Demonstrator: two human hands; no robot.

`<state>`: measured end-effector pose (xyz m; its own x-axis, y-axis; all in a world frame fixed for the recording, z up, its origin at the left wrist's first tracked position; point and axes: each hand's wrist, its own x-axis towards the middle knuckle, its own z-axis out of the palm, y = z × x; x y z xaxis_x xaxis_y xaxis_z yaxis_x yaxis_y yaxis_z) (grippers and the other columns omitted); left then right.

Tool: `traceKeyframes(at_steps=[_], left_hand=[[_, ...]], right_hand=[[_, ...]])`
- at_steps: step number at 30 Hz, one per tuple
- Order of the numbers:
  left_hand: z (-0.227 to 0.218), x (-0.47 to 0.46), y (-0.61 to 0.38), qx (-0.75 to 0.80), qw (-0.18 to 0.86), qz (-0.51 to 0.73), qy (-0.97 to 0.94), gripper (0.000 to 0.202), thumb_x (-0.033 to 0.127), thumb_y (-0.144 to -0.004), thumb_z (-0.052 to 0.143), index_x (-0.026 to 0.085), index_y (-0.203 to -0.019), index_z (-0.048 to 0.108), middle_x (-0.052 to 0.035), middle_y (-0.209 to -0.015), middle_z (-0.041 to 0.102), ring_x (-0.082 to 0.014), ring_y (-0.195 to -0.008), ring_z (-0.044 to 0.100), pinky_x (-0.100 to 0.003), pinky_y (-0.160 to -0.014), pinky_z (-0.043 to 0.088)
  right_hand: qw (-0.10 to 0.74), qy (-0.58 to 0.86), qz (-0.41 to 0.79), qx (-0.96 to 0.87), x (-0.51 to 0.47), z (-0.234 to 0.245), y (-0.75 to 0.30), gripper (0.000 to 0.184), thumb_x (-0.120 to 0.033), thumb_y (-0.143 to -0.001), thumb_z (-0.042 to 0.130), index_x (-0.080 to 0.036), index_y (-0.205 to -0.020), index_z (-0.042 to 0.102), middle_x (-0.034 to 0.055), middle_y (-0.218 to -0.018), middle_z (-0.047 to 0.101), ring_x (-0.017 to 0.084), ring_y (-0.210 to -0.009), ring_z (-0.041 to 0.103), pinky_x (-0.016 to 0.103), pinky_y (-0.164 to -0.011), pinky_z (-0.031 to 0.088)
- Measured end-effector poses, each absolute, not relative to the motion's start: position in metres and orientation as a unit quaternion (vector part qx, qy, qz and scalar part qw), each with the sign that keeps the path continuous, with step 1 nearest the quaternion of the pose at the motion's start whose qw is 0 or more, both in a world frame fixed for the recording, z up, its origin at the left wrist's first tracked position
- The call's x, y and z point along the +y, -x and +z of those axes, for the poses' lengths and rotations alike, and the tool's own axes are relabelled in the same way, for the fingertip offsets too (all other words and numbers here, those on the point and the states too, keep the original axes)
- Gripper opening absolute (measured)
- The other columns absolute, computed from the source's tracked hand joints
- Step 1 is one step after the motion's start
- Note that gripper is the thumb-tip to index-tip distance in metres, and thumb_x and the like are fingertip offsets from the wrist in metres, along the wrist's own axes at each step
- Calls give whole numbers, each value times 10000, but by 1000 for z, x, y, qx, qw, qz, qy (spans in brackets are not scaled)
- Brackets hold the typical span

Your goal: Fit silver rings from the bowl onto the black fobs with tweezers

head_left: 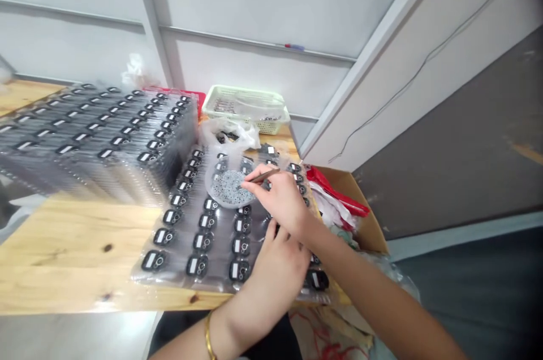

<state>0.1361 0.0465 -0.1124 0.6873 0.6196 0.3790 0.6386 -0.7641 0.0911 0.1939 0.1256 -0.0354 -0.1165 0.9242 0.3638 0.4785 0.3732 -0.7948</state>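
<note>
My right hand [278, 193] pinches a thin, dark tool that looks like tweezers [263, 176]. Its tip points down into a clear round bowl [212, 193] holding many small grey ring-like parts [232, 187]. The bowl stands on a clear plastic tray [178, 261] with rows of small black devices [203, 242], each with a white rectangle and a round ring. Below my right wrist, my left hand [282, 264] rests over the tray's right-hand rows, fingers stretched forward and apart. My right hand partly covers those fingertips, and whatever lies under them is hidden.
A tall stack of filled trays [97, 122] stands at the left on the wooden table [85, 247]. Behind the bowl are a white plastic bag [237, 131], a pale green basket [246, 94] and a red basket [201, 101]. A cardboard box [373, 230] stands right of the table.
</note>
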Motion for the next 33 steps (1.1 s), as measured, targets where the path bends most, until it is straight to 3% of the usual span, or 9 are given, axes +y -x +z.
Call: traceKeyframes(at_steps=[11, 28, 33], left_hand=[[-115, 46, -137, -346, 43, -228, 909, 406, 276, -998, 407, 184, -1385, 485, -59, -1359, 600, -254, -1289, 504, -483, -1093, 423], [-118, 47, -140, -356, 46, -232, 904, 414, 187, -998, 345, 192, -1395, 460, -50, -1300, 638, -222, -1297, 501, -449, -1122, 387], [-117, 47, -138, -354, 52, -247, 901, 388, 223, -1003, 356, 189, -1363, 496, -44, -1268, 656, -231, -1274, 517, -451, -1107, 398]], right_hand=[[407, 520, 239, -712, 135, -38, -182, 62, -187, -767, 733, -211, -720, 702, 3, -759, 724, 160, -662, 626, 282, -626, 467], [380, 509, 215, -742, 135, -38, -176, 108, -149, -777, 730, -203, -689, 699, 1, -711, 727, 165, -672, 661, 274, -671, 477], [395, 501, 224, -737, 135, -39, -175, 131, -130, -789, 707, -203, -681, 689, -2, -731, 728, 161, -684, 662, 274, -676, 471]])
